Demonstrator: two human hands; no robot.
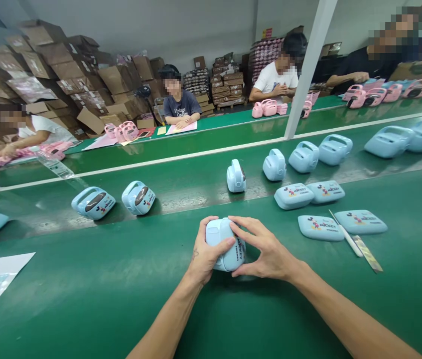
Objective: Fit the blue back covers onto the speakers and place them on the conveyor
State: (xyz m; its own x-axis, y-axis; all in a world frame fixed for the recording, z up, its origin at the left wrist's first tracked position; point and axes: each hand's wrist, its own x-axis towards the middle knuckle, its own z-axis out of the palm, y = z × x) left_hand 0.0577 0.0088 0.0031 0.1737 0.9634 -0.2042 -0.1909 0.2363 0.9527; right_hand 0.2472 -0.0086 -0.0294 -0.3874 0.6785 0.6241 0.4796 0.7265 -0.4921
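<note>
1. Long green worktable (pixel 102 309) spans the foreground.
2. Co-worker's dark T-shirt (pixel 183 104) reads "Vintage".
3. Left hand (pixel 204 257) and right hand (pixel 265 249) grasp a rounded pale-blue plastic case (pixel 220 231) marked "MICKEY", centre.
4. Pale-blue "MICKEY" panels (pixel 294 196) lie right.
5. Slim white pen-shaped tool (pixel 351 243) lies between two.

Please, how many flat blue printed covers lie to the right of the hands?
4: the back-left cover and back-right cover side by side; nearer, the front-left cover and front-right cover. Any underneath would be hidden.
</note>
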